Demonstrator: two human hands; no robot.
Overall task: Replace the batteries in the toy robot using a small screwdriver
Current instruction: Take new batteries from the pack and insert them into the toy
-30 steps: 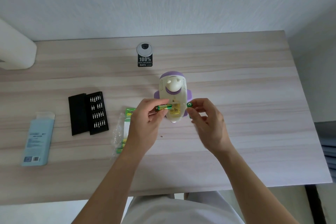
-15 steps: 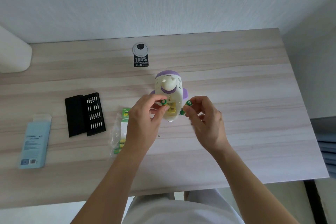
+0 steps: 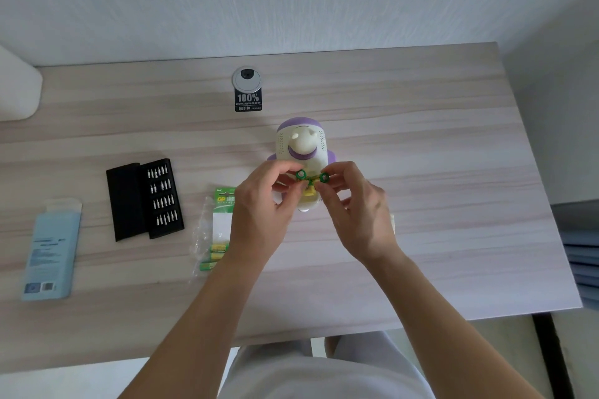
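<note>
Left hand (image 3: 259, 204) pinches green battery (image 3: 300, 174), end toward camera | right hand (image 3: 359, 214) pinches second battery (image 3: 324, 177) likewise | toy robot (image 3: 301, 142) lies beneath, open battery bay (image 3: 309, 193) between both hands, equally near.

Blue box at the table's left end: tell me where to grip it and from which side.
Come down from above and pinch the blue box across its narrow width near mid-length, one long edge against the other. It lies flat on the table with both long edges free. The flap at its far end is open, so that end is probably flimsy.
</note>
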